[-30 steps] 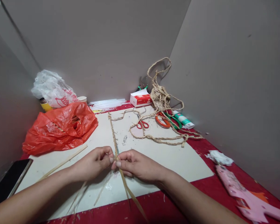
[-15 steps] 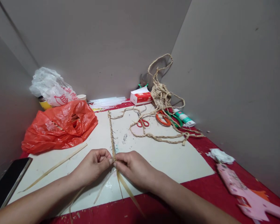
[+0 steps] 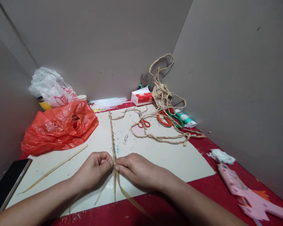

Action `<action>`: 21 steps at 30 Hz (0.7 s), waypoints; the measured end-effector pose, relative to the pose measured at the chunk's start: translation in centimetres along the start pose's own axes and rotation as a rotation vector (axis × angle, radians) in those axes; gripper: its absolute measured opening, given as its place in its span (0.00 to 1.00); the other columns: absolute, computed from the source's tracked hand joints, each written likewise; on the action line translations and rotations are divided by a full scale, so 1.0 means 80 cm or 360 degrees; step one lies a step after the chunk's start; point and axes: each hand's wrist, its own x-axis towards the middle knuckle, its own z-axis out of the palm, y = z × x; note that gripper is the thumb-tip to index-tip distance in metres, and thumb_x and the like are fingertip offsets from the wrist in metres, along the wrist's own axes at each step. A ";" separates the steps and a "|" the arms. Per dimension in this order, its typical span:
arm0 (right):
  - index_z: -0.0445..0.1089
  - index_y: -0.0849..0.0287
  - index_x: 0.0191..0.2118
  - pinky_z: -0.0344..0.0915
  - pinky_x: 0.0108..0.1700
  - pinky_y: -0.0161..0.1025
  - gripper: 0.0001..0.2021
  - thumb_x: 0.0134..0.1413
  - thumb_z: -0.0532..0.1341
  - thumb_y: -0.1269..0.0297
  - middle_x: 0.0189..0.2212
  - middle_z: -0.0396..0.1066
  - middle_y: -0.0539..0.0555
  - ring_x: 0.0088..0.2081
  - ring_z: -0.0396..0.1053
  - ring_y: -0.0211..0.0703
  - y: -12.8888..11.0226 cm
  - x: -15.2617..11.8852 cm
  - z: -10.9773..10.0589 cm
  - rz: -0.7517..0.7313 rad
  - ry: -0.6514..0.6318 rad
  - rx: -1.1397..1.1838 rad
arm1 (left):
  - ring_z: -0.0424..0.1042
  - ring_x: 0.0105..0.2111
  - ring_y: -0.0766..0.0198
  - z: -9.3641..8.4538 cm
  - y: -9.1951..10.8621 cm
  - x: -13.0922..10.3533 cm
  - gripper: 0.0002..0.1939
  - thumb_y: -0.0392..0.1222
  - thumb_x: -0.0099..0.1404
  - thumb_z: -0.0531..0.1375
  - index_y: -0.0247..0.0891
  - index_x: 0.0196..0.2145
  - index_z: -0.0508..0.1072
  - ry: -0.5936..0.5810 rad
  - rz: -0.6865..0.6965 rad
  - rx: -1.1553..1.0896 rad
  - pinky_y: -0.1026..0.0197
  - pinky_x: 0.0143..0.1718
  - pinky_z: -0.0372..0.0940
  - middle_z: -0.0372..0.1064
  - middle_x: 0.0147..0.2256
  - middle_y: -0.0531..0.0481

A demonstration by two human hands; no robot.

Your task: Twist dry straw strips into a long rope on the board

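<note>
One coarse, slender fibre plait (image 3: 112, 139) is pinched by the fingers (image 3: 123, 170) of left hand (image 3: 93, 169) and right hand (image 3: 139, 172); flat, loose strands (image 3: 114, 184) are splayed between five and six o'clock.

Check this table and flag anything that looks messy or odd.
The rope in the far corner is tangled, its loops sprawling about the red scissors. Grey smudges dirty the mat. A crumpled white wad lies by the glue gun, like litter. The braid looks intact.
</note>
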 end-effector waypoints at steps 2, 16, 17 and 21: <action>0.67 0.60 0.25 0.47 0.26 0.33 0.12 0.57 0.53 0.64 0.20 0.65 0.49 0.22 0.57 0.34 0.000 0.001 0.000 -0.0004 0.0037 -0.0051 | 0.45 0.18 0.74 0.000 -0.001 0.001 0.16 0.52 0.59 0.57 0.34 0.26 0.65 -0.0010 0.0009 0.0005 0.68 0.20 0.42 0.50 0.17 0.60; 0.66 0.64 0.19 0.46 0.21 0.31 0.13 0.49 0.57 0.64 0.14 0.57 0.46 0.18 0.50 0.30 -0.002 0.017 0.028 0.0429 0.0196 0.1244 | 0.57 0.21 0.71 0.014 0.015 -0.008 0.10 0.42 0.61 0.55 0.35 0.24 0.66 0.0208 0.0172 0.0109 0.68 0.24 0.51 0.61 0.21 0.55; 0.67 0.64 0.20 0.44 0.20 0.30 0.11 0.48 0.57 0.63 0.13 0.55 0.45 0.17 0.48 0.29 -0.005 0.016 0.027 0.0429 0.0155 0.1379 | 0.57 0.21 0.71 0.014 0.018 -0.009 0.10 0.42 0.61 0.54 0.35 0.24 0.66 0.0214 0.0178 0.0111 0.68 0.24 0.52 0.62 0.21 0.55; 0.63 0.61 0.23 0.34 0.15 0.30 0.11 0.48 0.59 0.59 0.11 0.50 0.40 0.13 0.39 0.27 -0.010 0.012 0.026 0.0502 0.0006 0.1733 | 0.56 0.21 0.70 0.015 0.028 -0.015 0.11 0.43 0.61 0.54 0.35 0.24 0.65 0.0287 0.0243 0.0262 0.68 0.23 0.52 0.58 0.19 0.56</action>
